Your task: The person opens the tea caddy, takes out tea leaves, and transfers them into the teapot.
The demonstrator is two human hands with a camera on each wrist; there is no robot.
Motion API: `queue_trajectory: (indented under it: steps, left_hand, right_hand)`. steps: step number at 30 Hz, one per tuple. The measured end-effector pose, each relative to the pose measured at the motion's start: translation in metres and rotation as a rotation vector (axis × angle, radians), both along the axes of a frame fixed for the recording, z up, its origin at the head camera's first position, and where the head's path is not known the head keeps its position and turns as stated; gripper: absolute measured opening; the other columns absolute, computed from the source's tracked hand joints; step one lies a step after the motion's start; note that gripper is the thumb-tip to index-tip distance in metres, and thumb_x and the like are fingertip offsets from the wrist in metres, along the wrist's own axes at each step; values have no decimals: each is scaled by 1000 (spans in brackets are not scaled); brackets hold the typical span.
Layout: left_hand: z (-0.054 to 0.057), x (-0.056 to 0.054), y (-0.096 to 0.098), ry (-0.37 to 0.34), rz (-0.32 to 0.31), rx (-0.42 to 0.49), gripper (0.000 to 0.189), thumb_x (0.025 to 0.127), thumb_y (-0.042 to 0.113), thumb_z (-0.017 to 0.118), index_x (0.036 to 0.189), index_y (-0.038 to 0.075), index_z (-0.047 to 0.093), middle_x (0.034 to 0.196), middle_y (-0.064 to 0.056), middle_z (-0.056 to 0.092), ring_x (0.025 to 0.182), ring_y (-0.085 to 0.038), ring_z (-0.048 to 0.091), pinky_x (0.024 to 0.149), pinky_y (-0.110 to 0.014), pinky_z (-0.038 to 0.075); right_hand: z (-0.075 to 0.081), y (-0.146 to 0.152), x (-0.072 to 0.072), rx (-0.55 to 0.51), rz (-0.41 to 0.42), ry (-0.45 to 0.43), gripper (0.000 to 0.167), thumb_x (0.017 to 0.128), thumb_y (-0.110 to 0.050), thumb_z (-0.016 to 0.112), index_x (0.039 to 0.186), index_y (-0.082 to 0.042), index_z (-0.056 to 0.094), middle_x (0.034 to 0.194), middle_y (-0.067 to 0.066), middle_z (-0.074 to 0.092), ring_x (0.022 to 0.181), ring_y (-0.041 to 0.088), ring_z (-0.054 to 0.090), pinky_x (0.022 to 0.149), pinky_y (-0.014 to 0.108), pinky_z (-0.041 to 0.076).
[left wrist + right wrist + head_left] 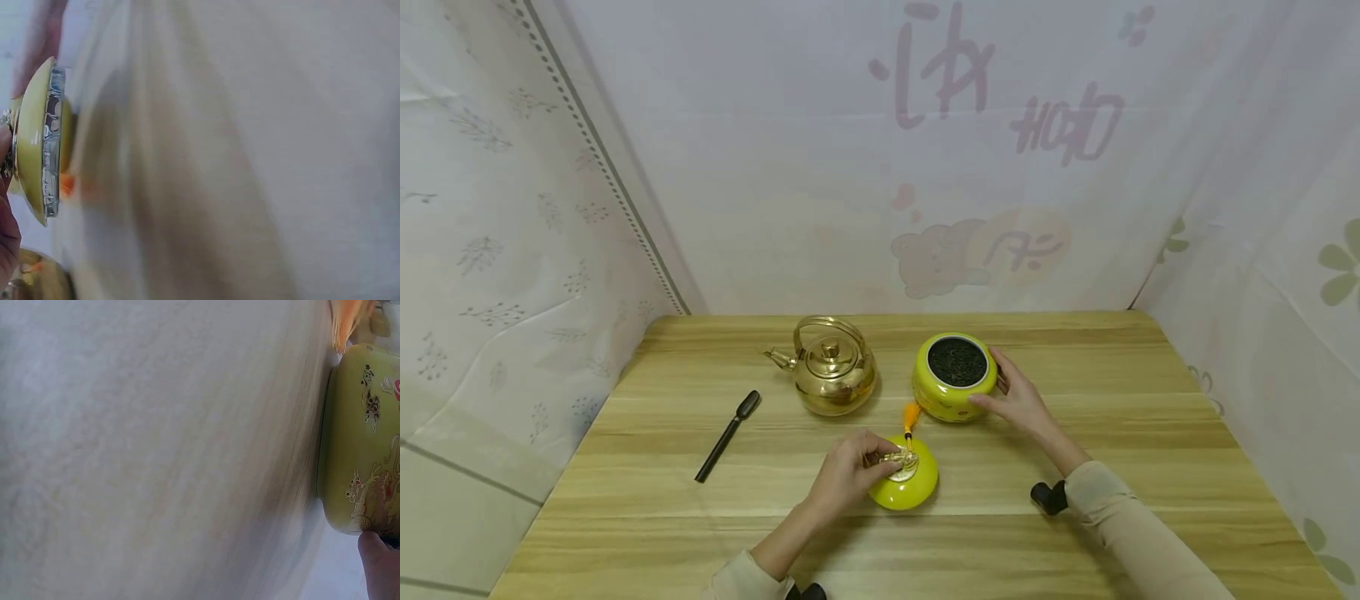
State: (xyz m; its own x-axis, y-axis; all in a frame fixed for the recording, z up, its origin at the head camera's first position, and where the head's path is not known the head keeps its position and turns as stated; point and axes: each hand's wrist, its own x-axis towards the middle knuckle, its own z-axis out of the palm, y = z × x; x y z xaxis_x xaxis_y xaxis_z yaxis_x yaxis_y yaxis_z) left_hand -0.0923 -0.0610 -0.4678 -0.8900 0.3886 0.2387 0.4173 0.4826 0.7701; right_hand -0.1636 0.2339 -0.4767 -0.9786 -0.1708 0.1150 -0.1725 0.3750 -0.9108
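With thumb and fingers, my left hand (848,473) pinches the gold ornamental knob of a yellow lid (917,493). Seen edge-on in the left wrist view, the lid (30,147) has a clear sealing ring round its underside and is close over the table. An orange tassel (912,417) hangs off the knob towards the jar. My right hand (1018,404) holds the right side of a round yellow tea jar (942,403), thumb at the front. The jar stands upright and uncovered, filled with dark tea leaves (958,362). Dragon decoration covers its wall (356,444) in the right wrist view.
Left of the jar stands a shiny gold teapot (835,387) with a raised handle, its spout pointing left. A dark tea scoop (727,437) lies slantwise farther left on the wooden table (647,533). Printed cloth (790,192) hangs behind and at both sides.
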Motion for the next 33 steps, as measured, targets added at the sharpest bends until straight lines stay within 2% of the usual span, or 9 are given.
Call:
queue_trajectory:
  steps: [3,9,13,17,20,25,33]
  left_hand:
    - [10,-5,1,5,55,45,10,76,10,77,86,10,74,76,4,64,65,-1,48,56,-17,44]
    - [34,-21,8,85,154,103,10,75,10,79,84,9,75,70,3,60,62,-2,47,53,-17,42]
    - [53,-33,16,123,185,126,11,75,10,79,85,7,75,69,1,60,61,-5,47,53,-17,42]
    - [67,-43,26,124,200,147,11,77,10,78,86,5,75,71,-2,60,64,-8,49,55,-18,43]
    - [71,-51,36,121,208,164,11,78,10,77,87,4,75,74,-4,62,66,-10,51,56,-18,44]
    - [71,-64,52,139,219,172,13,79,12,76,88,3,74,78,-7,64,67,-11,54,57,-18,45]
    - [72,-91,68,203,203,93,13,81,15,75,88,4,75,75,-5,66,64,-11,53,56,-19,42]
  right_hand:
    - [0,0,0,5,2,-9,87,81,-3,72,146,9,15,151,30,15,137,44,23,110,50,26]
    - [-2,2,-2,19,0,3,88,82,-5,72,147,7,14,152,29,15,138,43,23,110,50,26]
    - [-4,3,-1,17,-1,14,89,82,-10,73,148,4,15,153,26,16,138,41,23,110,47,27]
    - [-3,3,0,2,1,17,90,81,-11,74,148,4,16,153,26,16,138,41,24,109,46,28]
    - [-2,2,0,1,2,11,90,81,-12,74,148,3,16,153,25,16,138,40,25,109,46,28]
    - [-2,2,0,-6,0,-6,90,81,-13,74,149,2,16,154,22,16,139,38,23,110,44,28]
    - [-3,2,-1,-26,-4,-17,90,81,-13,74,148,2,16,154,23,16,140,37,22,111,45,26]
